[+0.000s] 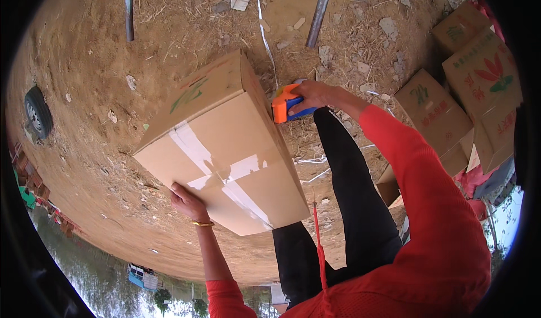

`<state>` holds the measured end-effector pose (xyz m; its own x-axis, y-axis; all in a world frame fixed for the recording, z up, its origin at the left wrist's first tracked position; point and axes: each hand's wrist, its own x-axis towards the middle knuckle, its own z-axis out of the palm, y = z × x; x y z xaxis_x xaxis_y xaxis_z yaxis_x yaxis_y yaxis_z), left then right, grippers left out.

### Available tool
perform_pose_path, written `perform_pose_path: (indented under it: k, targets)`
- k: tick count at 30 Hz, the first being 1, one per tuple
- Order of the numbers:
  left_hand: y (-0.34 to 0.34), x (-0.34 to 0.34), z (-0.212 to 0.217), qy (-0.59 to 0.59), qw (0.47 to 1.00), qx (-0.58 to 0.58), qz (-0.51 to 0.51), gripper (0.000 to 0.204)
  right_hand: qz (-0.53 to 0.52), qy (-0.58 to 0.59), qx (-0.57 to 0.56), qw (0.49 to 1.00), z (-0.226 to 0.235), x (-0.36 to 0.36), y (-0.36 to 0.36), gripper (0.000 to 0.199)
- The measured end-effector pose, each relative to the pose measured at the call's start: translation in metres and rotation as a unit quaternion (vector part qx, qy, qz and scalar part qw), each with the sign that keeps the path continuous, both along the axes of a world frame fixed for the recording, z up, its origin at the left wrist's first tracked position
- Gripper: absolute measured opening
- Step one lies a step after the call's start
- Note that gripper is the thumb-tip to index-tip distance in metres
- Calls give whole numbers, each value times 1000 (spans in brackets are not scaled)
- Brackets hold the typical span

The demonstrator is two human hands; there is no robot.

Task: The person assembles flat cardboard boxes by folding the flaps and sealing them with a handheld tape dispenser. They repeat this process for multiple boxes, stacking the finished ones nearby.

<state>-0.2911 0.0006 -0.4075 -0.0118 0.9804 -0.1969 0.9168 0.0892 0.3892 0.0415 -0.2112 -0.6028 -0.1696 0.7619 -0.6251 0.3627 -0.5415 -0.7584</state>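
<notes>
A brown cardboard box (259, 188) is tilted in front of my legs, with pale tape strips crossing on the face turned toward me. My left hand (189, 203) rests against its left edge, thumb and fingers on the cardboard, supporting it. My right hand (313, 96) is wrapped round an orange and blue tape dispenser (280, 105), which is up against the far right side of the box. The contact between the dispenser and the box is partly hidden.
Several printed cardboard boxes (434, 112) are piled on the right. Two metal poles (320, 13) stand beyond the box. A small wheel (38, 113) is at the far left. White strapping (263, 33) and scraps litter the dirt ground (96, 166).
</notes>
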Motion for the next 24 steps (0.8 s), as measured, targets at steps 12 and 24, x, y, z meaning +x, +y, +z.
perform_pose_path:
  k: [12, 24]
  targets:
    - [0, 1, 1, 31, 999, -8, -18, 70, -6, -198, -250, 948, 99, -42, 60, 48]
    - [4, -12, -6, 7, 996, -85, -3, 79, -395, -232, -309, 834, 114, -98, 51, 54]
